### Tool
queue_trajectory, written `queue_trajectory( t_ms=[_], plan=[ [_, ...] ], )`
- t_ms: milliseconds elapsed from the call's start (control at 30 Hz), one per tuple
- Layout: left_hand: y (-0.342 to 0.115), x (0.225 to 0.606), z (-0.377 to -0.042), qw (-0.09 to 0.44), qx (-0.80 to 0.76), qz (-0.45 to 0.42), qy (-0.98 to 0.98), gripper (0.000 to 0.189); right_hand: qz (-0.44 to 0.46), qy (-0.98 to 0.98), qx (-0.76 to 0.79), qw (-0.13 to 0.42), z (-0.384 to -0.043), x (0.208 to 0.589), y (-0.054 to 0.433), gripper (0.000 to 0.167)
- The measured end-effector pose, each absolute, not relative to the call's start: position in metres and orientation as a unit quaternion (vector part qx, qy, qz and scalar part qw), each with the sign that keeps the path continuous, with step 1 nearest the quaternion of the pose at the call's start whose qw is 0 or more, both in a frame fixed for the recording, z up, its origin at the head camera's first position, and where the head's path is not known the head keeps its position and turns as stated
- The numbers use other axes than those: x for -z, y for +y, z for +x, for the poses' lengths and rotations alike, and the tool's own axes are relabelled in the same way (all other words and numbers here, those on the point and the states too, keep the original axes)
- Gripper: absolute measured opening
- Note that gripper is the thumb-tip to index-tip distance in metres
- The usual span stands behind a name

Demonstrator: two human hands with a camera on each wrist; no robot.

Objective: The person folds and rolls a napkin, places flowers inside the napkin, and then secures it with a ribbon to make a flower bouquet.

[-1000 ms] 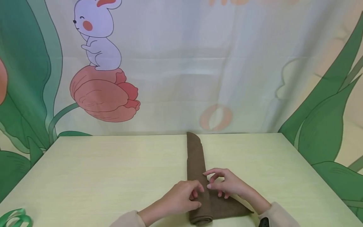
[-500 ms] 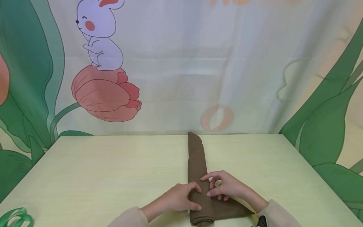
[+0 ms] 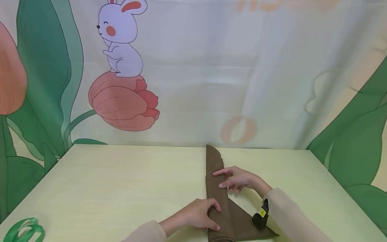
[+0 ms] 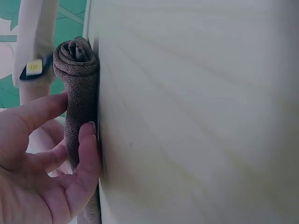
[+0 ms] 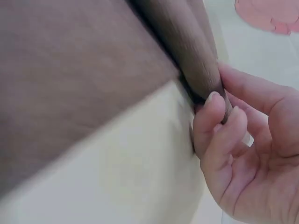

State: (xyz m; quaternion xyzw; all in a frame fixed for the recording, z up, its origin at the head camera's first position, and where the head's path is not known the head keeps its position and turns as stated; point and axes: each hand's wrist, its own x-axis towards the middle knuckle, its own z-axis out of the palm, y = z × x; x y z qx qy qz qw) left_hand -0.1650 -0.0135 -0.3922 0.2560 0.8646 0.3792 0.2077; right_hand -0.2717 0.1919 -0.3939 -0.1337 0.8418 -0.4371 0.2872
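My left fingers (image 3: 214,201) and right fingers (image 3: 223,171) curl round opposite sides of this brown cloth roll (image 3: 218,194) on the table (image 3: 136,188); it should be light, soft and unslippery (hardly breakable), best held gently along both sides lest its coils loosen.

Nothing legible: blurred yellow label (image 4: 34,67) on wrist device (image 3: 259,220), cropped orange backdrop lettering (image 3: 270,8).
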Motion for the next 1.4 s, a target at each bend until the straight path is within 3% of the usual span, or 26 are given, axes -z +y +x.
queue_trajectory(
  t_ms=[233,467,733,833,1100,1400],
  plan=[
    [-0.003,0.396,-0.162,0.229,-0.394,0.246,0.855,0.032,-0.095,0.855,0.438,0.26,-0.297,0.398,0.2,0.05],
    [0.005,0.396,-0.161,0.207,-0.36,0.262,0.871,0.032,-0.055,0.864,0.449,0.223,-0.313,0.402,0.208,0.053],
    [0.005,0.392,-0.159,0.226,-0.386,0.249,0.859,0.033,-0.072,0.873,0.461,0.144,-0.291,0.394,0.216,0.049],
    [0.001,0.392,-0.16,0.226,-0.391,0.245,0.858,0.033,-0.124,0.872,0.447,0.157,-0.266,0.387,0.22,0.045],
    [-0.014,0.39,-0.162,0.229,-0.403,0.239,0.853,0.035,-0.194,0.815,0.478,0.264,-0.194,0.388,0.214,0.044],
    [-0.015,0.389,-0.162,0.243,-0.416,0.239,0.843,0.036,-0.199,0.805,0.486,0.276,-0.175,0.401,0.211,0.05]
  ],
)
